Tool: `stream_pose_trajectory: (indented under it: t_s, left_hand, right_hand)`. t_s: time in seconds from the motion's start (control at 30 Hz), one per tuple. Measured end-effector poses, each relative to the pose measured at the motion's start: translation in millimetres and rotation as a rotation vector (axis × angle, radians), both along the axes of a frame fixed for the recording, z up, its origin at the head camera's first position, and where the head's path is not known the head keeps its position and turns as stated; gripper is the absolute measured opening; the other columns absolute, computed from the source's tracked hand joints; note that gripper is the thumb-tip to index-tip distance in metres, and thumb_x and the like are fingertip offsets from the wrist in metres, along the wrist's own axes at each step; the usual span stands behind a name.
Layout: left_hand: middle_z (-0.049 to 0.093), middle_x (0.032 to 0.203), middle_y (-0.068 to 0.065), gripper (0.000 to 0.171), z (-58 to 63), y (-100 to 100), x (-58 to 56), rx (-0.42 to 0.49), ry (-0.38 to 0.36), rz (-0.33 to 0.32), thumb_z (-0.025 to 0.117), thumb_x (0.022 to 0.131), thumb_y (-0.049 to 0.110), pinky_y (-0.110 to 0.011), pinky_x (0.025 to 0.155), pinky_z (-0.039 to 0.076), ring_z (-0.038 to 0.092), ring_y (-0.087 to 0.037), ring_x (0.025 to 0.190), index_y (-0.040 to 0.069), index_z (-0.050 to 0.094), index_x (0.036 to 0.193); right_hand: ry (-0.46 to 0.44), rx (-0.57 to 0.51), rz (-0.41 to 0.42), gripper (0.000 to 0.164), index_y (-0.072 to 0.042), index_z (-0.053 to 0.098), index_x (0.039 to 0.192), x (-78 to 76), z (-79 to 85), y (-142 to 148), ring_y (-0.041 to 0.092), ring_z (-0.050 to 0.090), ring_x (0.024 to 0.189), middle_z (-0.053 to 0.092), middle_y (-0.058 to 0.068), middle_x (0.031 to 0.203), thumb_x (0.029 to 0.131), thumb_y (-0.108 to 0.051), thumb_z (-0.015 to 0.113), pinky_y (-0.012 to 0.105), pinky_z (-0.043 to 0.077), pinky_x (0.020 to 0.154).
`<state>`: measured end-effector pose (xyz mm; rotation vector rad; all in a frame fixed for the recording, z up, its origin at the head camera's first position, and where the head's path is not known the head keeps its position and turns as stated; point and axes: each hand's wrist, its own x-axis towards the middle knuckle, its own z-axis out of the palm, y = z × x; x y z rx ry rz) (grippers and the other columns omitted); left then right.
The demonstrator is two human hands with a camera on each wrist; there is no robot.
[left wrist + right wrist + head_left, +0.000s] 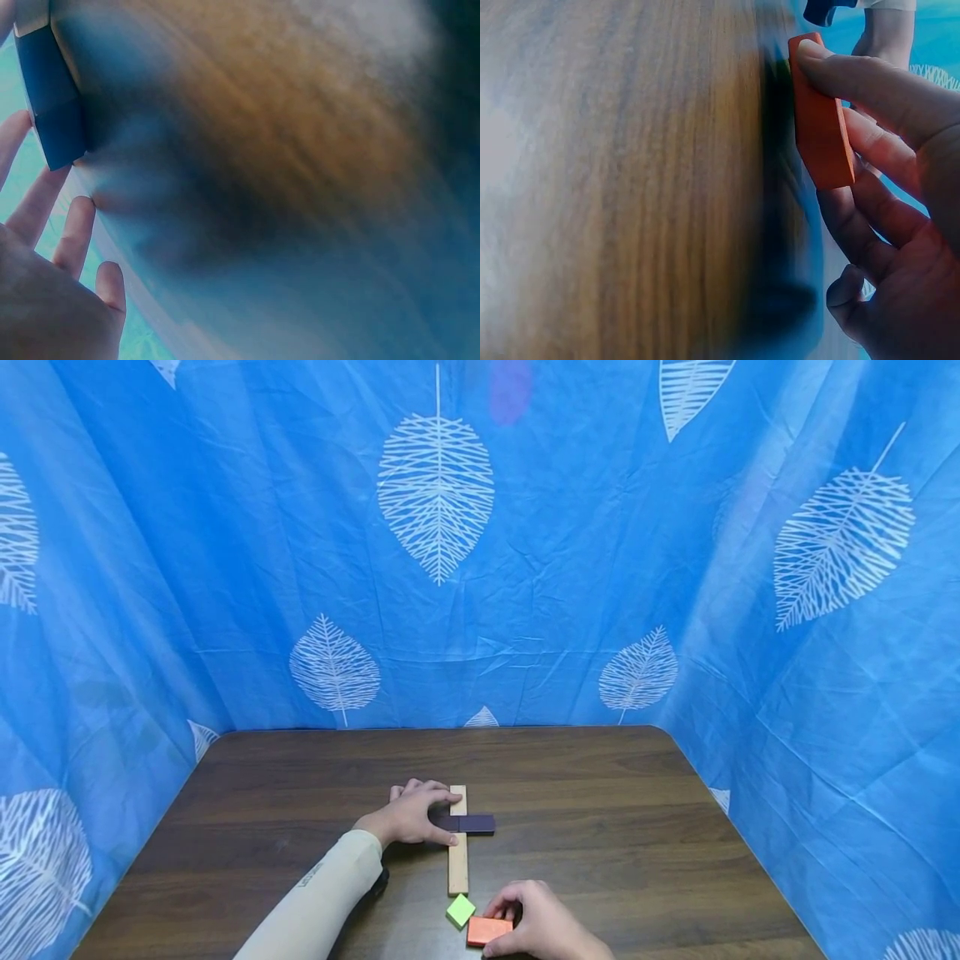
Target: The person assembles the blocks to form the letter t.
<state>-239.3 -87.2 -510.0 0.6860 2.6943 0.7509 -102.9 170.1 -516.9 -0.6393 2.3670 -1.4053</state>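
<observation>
My left hand (pixel 408 814) spreads around the crossing of a row of blocks in the head view. Its thumb touches the lower wooden block (pixel 458 865), and its index fingertip touches the upper wooden block (pixel 458 800). Between these lie dark purple blocks (pixel 477 825), one partly hidden by the hand. In the left wrist view, fairly straight fingers (pixel 75 236) reach beside a dark block (pixel 52 97). Near the front, my right hand (pixel 543 922) pinches an orange block (pixel 489 931) between thumb and fingers; the right wrist view shows the orange block (pixel 821 127) closely.
A light green block (pixel 461 911) lies turned at an angle between the lower wooden block and the orange one. All of this is on a brown wooden table (pixel 600 827). Blue curtains (pixel 540 568) with white leaf prints surround its back and sides.
</observation>
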Motion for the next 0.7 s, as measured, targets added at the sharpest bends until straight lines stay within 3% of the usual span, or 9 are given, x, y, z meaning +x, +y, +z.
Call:
stream_pose_trajectory:
  t_s: [0.7]
  left_hand:
    - [0.052, 0.144, -0.006, 0.072, 6.5, 2.4, 2.7, -0.035, 0.013, -0.038, 0.082, 0.076, 0.057, -0.057, 0.098, 0.026, 0.041, -0.031, 0.129, 0.027, 0.062, 0.139]
  right_hand:
    - [-0.089, 0.039, 0.006, 0.023, -0.013, 0.077, 0.09, 1.2, 1.0, -3.4, 0.003, 0.056, 0.073, 0.064, -0.011, 0.078, 0.072, -0.013, 0.091, 0.023, 0.047, 0.066]
